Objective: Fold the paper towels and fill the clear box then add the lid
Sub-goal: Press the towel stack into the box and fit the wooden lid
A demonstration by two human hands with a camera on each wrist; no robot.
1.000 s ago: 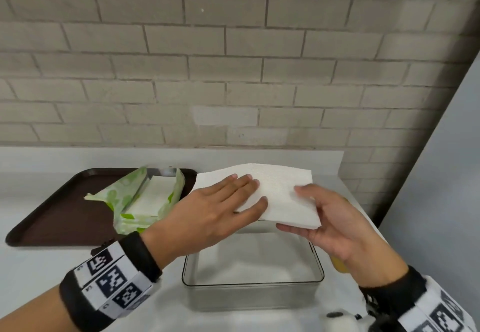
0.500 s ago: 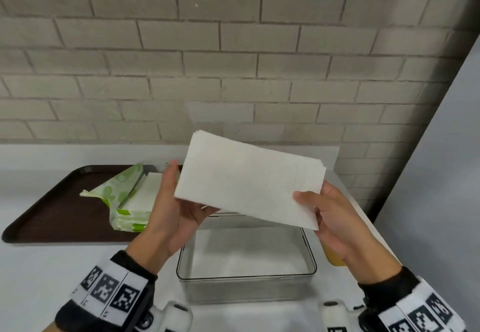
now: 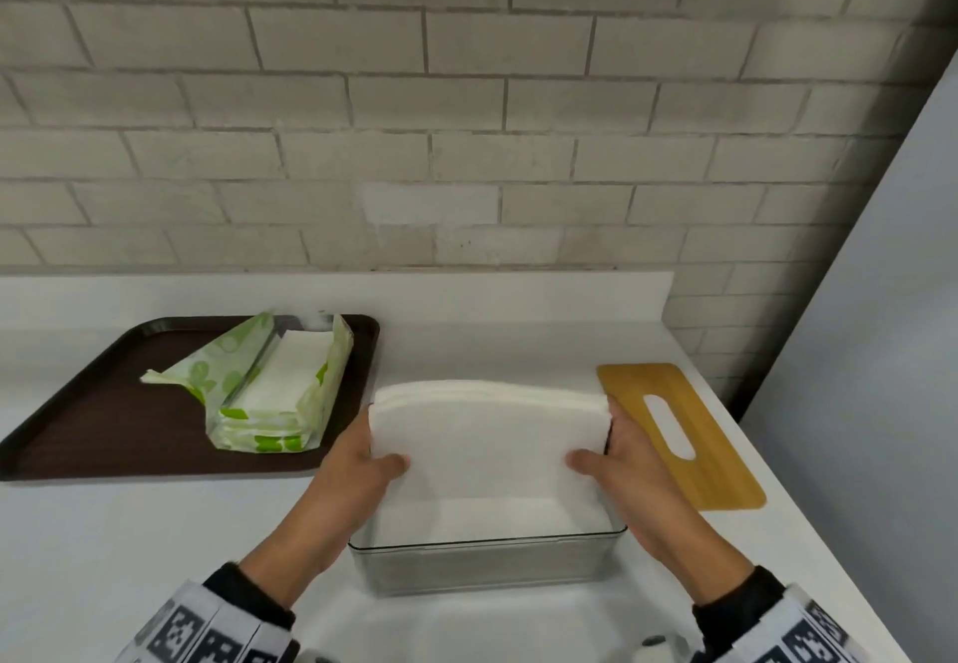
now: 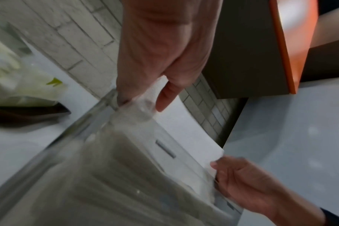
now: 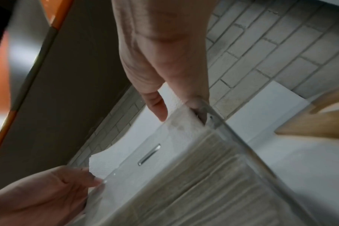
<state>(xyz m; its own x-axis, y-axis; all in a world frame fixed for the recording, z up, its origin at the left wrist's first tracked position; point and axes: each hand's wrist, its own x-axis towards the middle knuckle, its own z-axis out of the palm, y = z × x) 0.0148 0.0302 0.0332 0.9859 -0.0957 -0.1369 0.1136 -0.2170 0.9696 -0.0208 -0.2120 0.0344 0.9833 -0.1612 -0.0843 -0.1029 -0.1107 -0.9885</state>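
Note:
A folded stack of white paper towels [image 3: 487, 434] stands tilted inside the far half of the clear box [image 3: 487, 559] on the white counter. My left hand [image 3: 363, 460] pinches the stack's left end, thumb on the near face. My right hand [image 3: 611, 455] pinches the right end the same way. In the left wrist view the left hand [image 4: 145, 99] holds the paper towels [image 4: 184, 122] at the clear box [image 4: 87, 168] rim. In the right wrist view the right hand [image 5: 174, 107] grips the paper towels [image 5: 145, 145] over the clear box [image 5: 232, 137]. A wooden lid [image 3: 679, 429] with a slot lies right of the box.
A brown tray [image 3: 93, 419] sits at the left with an opened green-and-white pack of paper towels [image 3: 269, 393] on it. A brick wall runs behind the counter. A grey panel [image 3: 881, 299] bounds the right side.
Both hands have brought the folded stack down from the air into the far part of the clear box. The view has tipped downward, and the wooden lid now shows.

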